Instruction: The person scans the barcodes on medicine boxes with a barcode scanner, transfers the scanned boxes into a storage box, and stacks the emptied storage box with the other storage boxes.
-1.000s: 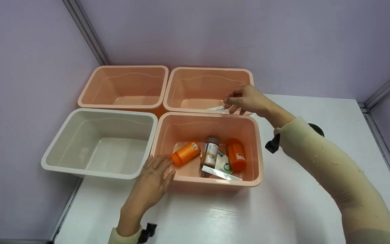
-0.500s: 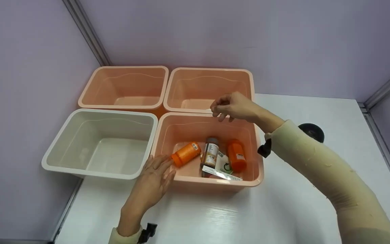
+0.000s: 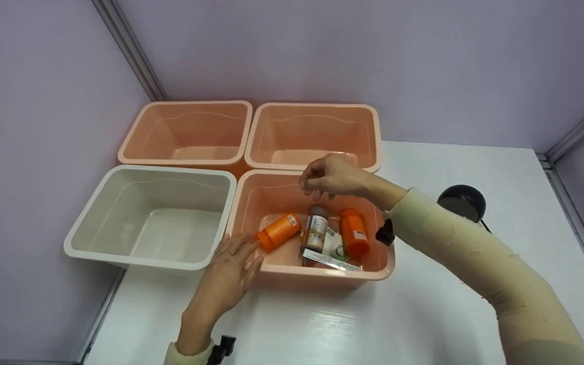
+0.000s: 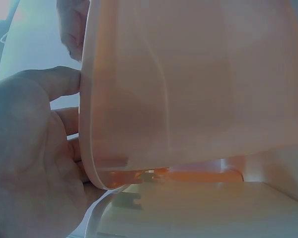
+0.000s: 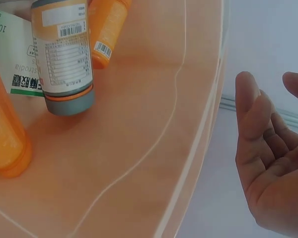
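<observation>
The front right peach bin (image 3: 386, 253) holds an orange bottle (image 3: 278, 230), a brown bottle with a white label (image 3: 316, 230), a second orange bottle (image 3: 354, 232) and white-green packets (image 3: 333, 251). My right hand (image 3: 317, 183) hovers over the back of this bin, fingers loosely bent. In the right wrist view that hand (image 5: 268, 163) shows an empty palm beside the bin's wall (image 5: 188, 148), with the labelled bottle (image 5: 62, 54) below. My left hand (image 3: 244, 249) lies flat against the bin's front left corner. The left wrist view shows the left hand (image 4: 35, 148) pressed on the bin wall (image 4: 188, 84).
Two more peach bins (image 3: 135, 147) (image 3: 375, 137) stand at the back and a white bin (image 3: 84, 223) at the front left. All four sit tight together in the corner of purple walls. A round black object (image 3: 462, 200) lies on the white table (image 3: 424, 314) right of the bins.
My right hand has come from above the back right bin down and left to above the front right bin. The white packet seen beneath it earlier no longer shows. The left hand has not moved.
</observation>
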### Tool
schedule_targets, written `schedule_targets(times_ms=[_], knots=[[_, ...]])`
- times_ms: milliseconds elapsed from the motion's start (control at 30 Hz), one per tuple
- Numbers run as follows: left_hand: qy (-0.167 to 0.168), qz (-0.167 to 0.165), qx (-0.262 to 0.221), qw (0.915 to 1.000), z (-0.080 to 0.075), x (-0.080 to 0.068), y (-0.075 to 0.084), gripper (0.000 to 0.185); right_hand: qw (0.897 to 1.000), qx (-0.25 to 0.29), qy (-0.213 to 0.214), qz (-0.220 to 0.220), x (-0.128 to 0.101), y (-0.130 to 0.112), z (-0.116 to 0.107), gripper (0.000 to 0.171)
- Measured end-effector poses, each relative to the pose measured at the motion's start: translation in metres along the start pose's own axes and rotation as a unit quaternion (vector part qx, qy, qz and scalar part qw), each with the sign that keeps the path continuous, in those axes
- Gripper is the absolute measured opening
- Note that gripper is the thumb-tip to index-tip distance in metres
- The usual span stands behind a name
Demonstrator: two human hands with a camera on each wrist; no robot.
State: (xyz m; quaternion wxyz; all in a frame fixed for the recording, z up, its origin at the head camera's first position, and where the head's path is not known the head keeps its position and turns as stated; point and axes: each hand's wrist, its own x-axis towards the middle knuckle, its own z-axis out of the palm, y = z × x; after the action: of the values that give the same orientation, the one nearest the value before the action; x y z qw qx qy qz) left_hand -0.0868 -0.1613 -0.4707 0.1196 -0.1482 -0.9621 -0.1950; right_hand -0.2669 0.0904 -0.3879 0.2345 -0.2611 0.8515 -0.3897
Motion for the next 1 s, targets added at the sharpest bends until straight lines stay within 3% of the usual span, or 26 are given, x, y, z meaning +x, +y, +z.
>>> schedule_targets(times_ms=[433, 667, 867, 1000], knots=[[0.005, 0.005, 0.003, 1.0, 0.002, -0.001, 0.0, 0.038, 0.999, 0.013, -0.046, -0.007, 0.007, 0.005, 0.023, 0.017], [0.005, 0.0, 0.001, 1.0, 0.001, 0.0, 0.001, 0.037, 0.994, -0.049, -0.098, 0.004, 0.008, 0.009, 0.031, 0.013], [0.006, -0.002, 0.001, 1.0, 0.002, -0.001, 0.0, 0.036, 0.982, -0.079, -0.167, 0.039, 0.01, 0.011, 0.036, 0.011], [0.008, -0.004, 0.002, 1.0, 0.002, -0.001, 0.0, 0.036, 0.974, -0.116, -0.189, 0.035, 0.012, 0.012, 0.041, 0.008]])
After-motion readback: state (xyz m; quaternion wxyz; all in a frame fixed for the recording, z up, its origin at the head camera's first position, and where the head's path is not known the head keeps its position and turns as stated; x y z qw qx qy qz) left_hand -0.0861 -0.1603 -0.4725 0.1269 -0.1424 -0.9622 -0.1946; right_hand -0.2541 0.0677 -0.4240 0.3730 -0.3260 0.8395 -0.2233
